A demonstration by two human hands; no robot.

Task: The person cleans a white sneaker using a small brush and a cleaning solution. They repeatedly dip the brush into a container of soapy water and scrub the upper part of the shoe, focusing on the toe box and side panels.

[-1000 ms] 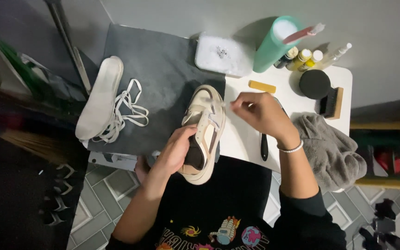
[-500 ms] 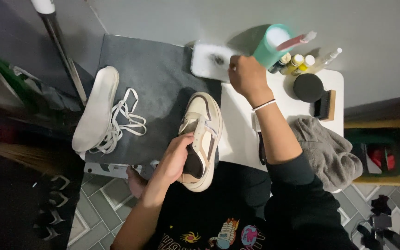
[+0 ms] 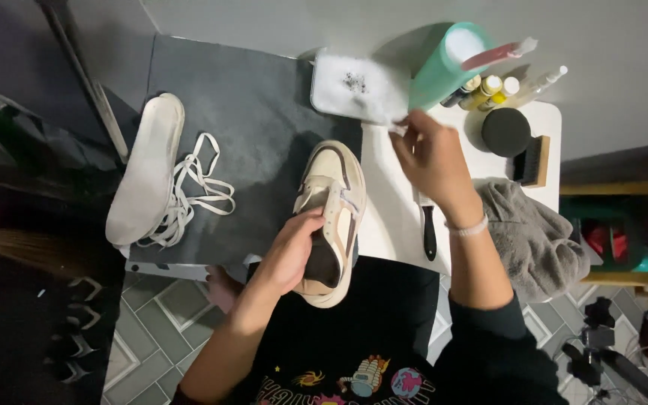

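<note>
A cream and brown sneaker (image 3: 333, 187) rests toe-away at the near edge of a dark grey mat (image 3: 249, 112). My left hand (image 3: 290, 251) grips it, with fingers tucked into its opening. My right hand (image 3: 433, 161) hovers just right of the shoe's toe, near the corner of a white tray of foamy liquid (image 3: 339, 94). Its fingers are pinched on a small white-tipped item (image 3: 397, 128); what the item is cannot be made out.
A white insole (image 3: 148, 169) and loose white laces (image 3: 193, 187) lie on the mat's left. On the white table stand a green cylinder (image 3: 444, 67), small bottles (image 3: 489, 86), a black round tin (image 3: 505, 131), a wooden brush (image 3: 532, 161), a black-handled brush (image 3: 429, 229) and a grey towel (image 3: 534, 236).
My right hand reached out over the white tray, then drew back toward the shoe's toe. My left hand has kept its hold on the sneaker.
</note>
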